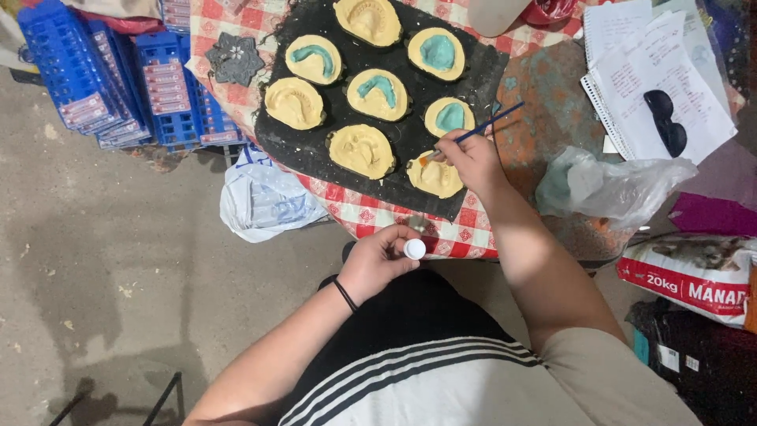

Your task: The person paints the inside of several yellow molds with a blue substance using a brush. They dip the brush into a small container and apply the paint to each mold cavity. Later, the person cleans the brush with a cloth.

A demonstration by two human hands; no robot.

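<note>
Paintbrush (473, 134), thin, blue-handled with an orange tip, pinched in the fingers of the right hand (471, 160) just right of frame centre; tip resting on the nearest yellow plaster dental cast (434, 177) at the lower right corner of the black mat (489, 72). Right hand closed around the brush shaft, wrist above the mat's lower edge. Left hand (377, 260) below centre, curled shut around a small container with a white round cap (414, 248), held off the table edge above the lap; black band (344, 294) on the wrist. Eight casts on the mat in upper centre: four filled with teal material (439, 52), four plain yellow, including one at mat centre-bottom (361, 150). Mat lying on a red-and-white checked cloth (465, 233) covering the table. Spiral notebook (658, 91) with dark sunglasses (666, 122) on top at upper right. Crumpled clear plastic bag (607, 189) right of the brush hand. White plastic bag (264, 201) hanging at the table's left edge. Blue plastic racks (95, 71) stacked on the floor at upper left. Printed sack (694, 276) at lower right. Grey decorative cast piece (235, 57) on the cloth left of the mat.
</note>
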